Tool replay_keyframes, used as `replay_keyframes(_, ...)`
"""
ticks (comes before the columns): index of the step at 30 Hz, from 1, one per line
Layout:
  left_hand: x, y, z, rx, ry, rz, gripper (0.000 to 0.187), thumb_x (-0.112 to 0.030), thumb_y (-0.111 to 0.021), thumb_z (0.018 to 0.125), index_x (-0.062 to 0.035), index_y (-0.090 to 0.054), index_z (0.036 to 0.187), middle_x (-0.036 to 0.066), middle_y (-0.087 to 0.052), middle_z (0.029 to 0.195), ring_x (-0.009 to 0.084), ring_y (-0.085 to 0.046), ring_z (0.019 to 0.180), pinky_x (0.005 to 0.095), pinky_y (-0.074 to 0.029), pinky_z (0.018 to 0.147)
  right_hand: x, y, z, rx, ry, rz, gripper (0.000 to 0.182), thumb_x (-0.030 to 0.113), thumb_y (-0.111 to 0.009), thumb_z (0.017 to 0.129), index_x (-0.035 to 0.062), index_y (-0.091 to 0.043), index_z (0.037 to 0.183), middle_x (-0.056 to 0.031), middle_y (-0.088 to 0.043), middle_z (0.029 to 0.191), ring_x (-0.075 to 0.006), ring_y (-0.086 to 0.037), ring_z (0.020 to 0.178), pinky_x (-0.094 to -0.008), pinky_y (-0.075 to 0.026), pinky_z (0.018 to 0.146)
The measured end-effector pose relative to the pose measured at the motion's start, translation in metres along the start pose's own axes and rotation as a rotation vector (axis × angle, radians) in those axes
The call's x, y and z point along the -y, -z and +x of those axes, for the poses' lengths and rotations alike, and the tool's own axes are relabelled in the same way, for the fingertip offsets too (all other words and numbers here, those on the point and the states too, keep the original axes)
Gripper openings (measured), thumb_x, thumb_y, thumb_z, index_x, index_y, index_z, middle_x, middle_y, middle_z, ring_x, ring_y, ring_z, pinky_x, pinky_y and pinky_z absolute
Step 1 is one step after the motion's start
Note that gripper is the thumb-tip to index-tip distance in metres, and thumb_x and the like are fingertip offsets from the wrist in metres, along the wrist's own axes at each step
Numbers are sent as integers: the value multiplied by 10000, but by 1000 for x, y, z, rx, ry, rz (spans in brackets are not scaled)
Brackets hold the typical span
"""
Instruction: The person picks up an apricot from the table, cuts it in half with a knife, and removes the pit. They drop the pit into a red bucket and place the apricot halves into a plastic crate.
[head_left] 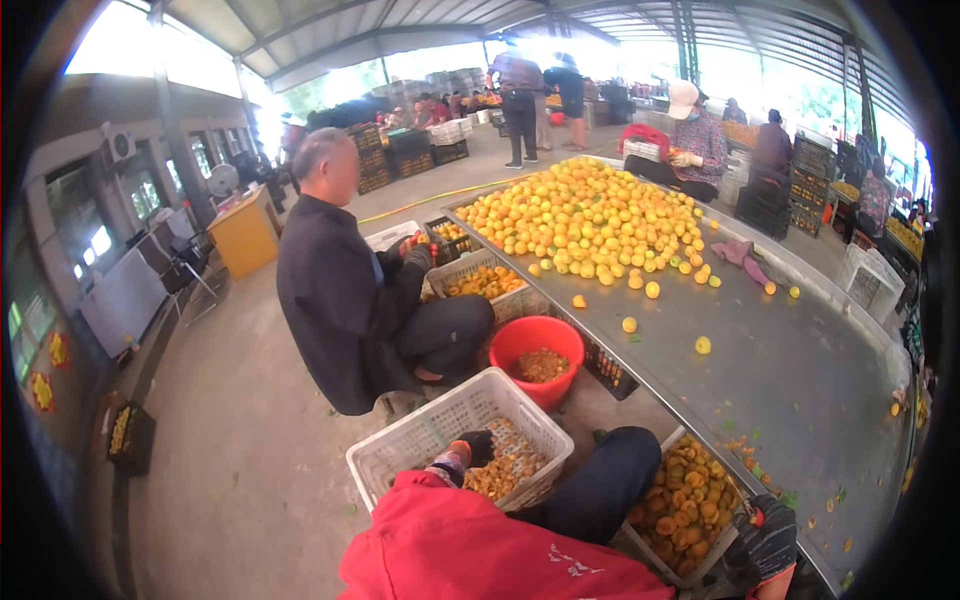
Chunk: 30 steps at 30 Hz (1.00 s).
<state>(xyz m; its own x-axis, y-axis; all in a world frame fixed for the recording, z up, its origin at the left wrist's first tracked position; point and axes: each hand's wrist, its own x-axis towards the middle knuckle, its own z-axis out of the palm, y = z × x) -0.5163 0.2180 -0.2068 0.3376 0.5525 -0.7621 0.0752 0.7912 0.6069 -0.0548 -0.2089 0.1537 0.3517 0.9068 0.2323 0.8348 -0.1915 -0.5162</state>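
My left hand (478, 448), in a dark glove, is over a white plastic crate (395, 447) holding a layer of small brown-orange pits (512, 462). Its fingers are too small and dark to show their pose. At the lower right, my right hand (770, 537), in a dark knit glove, is closed beside the metal table's edge. A small red part (757, 517) shows at its fingers; I cannot tell what it belongs to. Just left of that hand, another crate holds opened orange fruit halves (686, 503).
A large heap of yellow-orange fruit (590, 215) covers the far part of the metal table (780, 350). A red bucket (510, 345) with pits stands beyond my crate. Close on the left sits a person (335, 270) in dark clothes. Another person (695, 145) works across the table.
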Motion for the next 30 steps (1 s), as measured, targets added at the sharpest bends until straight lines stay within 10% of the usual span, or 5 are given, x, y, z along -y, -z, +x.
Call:
replay_keyframes(6,5,6,-12,-42,-54,33,335,-437,-434,1002,-147,-583,1079,76,-644,979,311,-623,897,458,-476,735,9,-6,6,17,36,33,237,119,-611,877,20,-668,1085,-215,-686,942,-337,-630,862,-413,-504,784)
replay_keyframes(8,32,62,29,294,-838,881,393,-429,-446,1000,-124,-572,1215,118,-656,1115,350,-632,1024,495,-491,837,12,-5,6,29,45,51,238,112,-608,877,19,-668,1088,-211,-689,943,-324,-630,860,-407,-504,784)
replay_keyframes(19,30,55,6,91,-858,1380,241,-316,-686,830,-119,-617,950,31,-684,904,231,-641,962,407,-461,884,39,3,-2,96,18,57,245,72,-596,878,11,-668,1105,-186,-703,949,-257,-632,851,-376,-503,788)
replay_keyframes(21,17,36,-29,-48,-1002,2157,242,-324,-685,828,-120,-596,923,33,-677,889,231,-640,974,412,-456,870,41,4,-4,103,17,54,247,65,-594,878,9,-668,1108,-181,-706,950,-245,-632,849,-370,-503,789)
replay_keyframes(30,20,23,-60,-107,-676,898,298,-269,-760,769,-64,-609,925,52,-681,889,276,-666,900,431,-501,791,57,6,-10,94,40,15,231,39,-589,870,19,-674,1084,-175,-696,896,-238,-622,799,-362,-505,744)
